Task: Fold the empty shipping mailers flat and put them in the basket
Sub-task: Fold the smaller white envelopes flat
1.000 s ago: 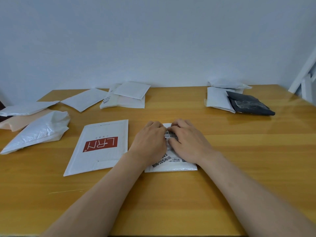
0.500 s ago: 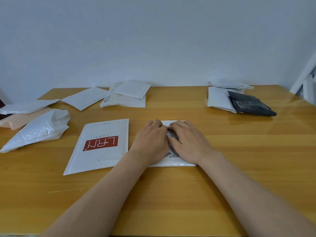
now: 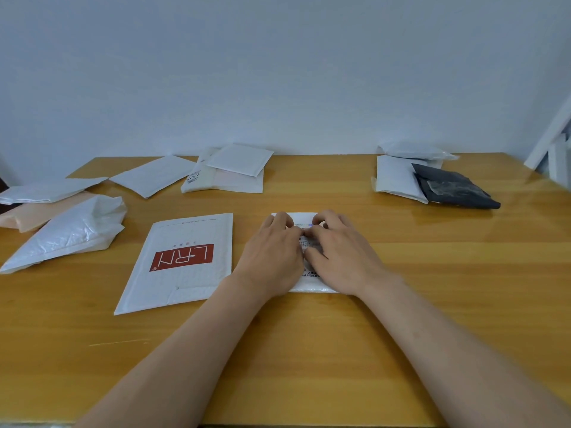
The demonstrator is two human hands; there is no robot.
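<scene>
A small white mailer (image 3: 304,217) with a printed label lies flat on the wooden table (image 3: 432,304) at the centre. My left hand (image 3: 270,253) and my right hand (image 3: 343,253) lie side by side on top of it, palms down, pressing it against the table. They cover most of it; only its far edge, a strip of label between the hands and its near edge show. A larger white padded mailer (image 3: 179,264) with a red logo lies flat just left of my left hand. No basket is in view.
Crumpled white and pink poly bags (image 3: 68,230) sit at the left edge. Flat white mailers (image 3: 231,171) are stacked at the back centre. At the back right lie more white mailers (image 3: 397,177) and a black bag (image 3: 451,189). A white frame (image 3: 553,140) leans far right.
Both hands have slid slightly away from me over the small mailer. Less of its near end shows below my wrists than a second ago.
</scene>
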